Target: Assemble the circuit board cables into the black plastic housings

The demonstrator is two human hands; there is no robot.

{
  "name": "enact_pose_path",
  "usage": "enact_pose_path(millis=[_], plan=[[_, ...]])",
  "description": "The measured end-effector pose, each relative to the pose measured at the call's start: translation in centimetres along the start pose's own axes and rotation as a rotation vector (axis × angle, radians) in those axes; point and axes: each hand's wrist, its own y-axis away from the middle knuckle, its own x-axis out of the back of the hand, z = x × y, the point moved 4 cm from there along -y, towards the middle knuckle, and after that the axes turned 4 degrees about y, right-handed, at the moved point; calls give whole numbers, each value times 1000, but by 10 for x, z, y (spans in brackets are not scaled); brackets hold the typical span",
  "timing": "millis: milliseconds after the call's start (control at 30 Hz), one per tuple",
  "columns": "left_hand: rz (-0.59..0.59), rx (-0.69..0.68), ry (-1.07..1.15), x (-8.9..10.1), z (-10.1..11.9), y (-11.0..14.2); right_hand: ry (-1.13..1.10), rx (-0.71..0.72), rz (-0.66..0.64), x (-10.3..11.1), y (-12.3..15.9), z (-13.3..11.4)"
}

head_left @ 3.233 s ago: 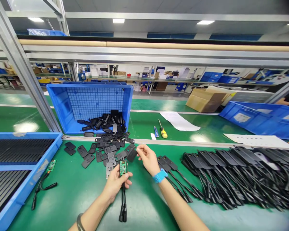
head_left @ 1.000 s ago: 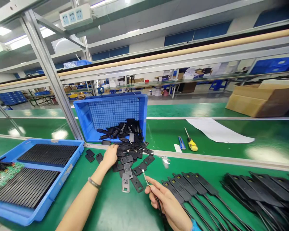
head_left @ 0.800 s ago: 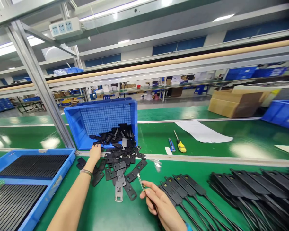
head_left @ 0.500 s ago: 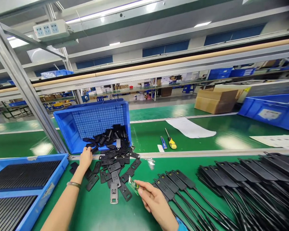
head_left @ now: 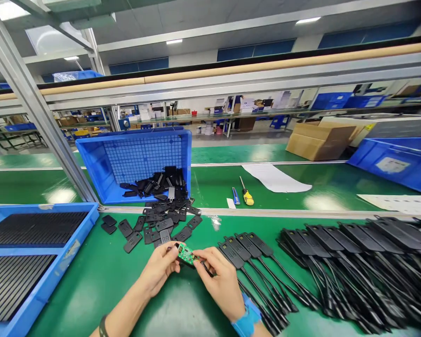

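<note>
My left hand [head_left: 163,263] is closed on a black plastic cover [head_left: 177,245], which is mostly hidden behind the board and my fingers. My right hand [head_left: 219,275] pinches the near end of a green circuit board [head_left: 186,254]. The board lies over the cover, and the two hands almost meet around them; how far it sits inside cannot be seen. Just beyond the hands spreads a loose heap of black plastic covers [head_left: 163,223]. To the right of my right hand lie several finished-looking black cased units [head_left: 244,243] with cables.
A blue crate [head_left: 101,168] lies on its side, spilling black parts. At left is a blue tray [head_left: 68,255] of slotted black pieces. More cabled units [head_left: 351,243] crowd the right. Beyond are a yellow screwdriver [head_left: 247,197], a blue cutter [head_left: 235,196], paper [head_left: 275,178] and a cardboard box [head_left: 319,140].
My left hand has come back from the crate's spilled parts with a black cover. My right hand has brought the circuit board to it, and the view has tipped slightly downward.
</note>
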Motion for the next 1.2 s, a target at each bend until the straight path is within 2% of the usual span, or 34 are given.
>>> enact_pose_path(millis=[133, 367, 433, 533, 600, 700, 800, 867, 1000, 1200], plan=[[24, -83, 59, -2, -11, 2, -25, -10, -8, 0, 0, -2], [-56, -60, 160, -8, -19, 8, 5, 53, -72, -6, 2, -5], [-22, -52, 143, -8, -21, 9, 38, 72, -83, -11, 5, -4], [98, -49, 98, -5, -30, 7, 80, 81, -100, -20, 10, -1], [167, -68, 65, -2, -34, 6, 61, 28, -120, -25, 12, 2], [206, -128, 9, 1, -33, 6, -18, -191, -146, -27, 13, 9], [216, -169, -39, 3, -28, 7, -83, -369, -310, -30, 13, 13], [210, -173, -63, 3, -25, 8, -72, -355, -379, -30, 11, 11], [176, -161, -78, 2, -21, 7, 3, -225, -294, -24, 6, 8], [94, -43, -5, 3, -17, 7, -247, -369, -350, -34, 8, 20]])
